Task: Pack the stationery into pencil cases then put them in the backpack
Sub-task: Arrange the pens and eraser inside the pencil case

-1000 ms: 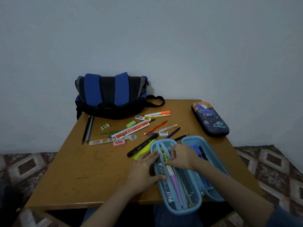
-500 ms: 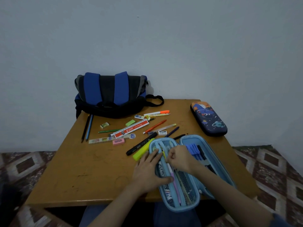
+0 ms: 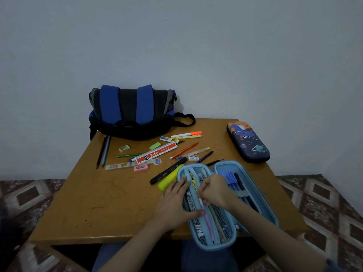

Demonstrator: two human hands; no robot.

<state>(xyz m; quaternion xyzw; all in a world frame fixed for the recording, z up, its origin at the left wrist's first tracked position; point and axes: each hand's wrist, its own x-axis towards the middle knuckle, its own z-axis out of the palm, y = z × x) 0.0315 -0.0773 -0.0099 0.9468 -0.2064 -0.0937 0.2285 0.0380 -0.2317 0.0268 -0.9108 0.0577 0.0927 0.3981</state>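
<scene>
Light-blue pencil case (image 3: 213, 247) lies open at the near edge of the desk (image 3: 110, 203); left hand (image 3: 174, 205) presses flat on its mesh side, right hand (image 3: 216, 191), fingers curled, pinches a pink pen (image 3: 208, 222).

smooth wooden table (image 3: 110, 203), mesh-lined pencil case (image 3: 220, 218)

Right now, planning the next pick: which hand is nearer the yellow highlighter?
Left. The left hand lies beside the yellow highlighter; the right hand is farther, over the blue pencil case.
</scene>
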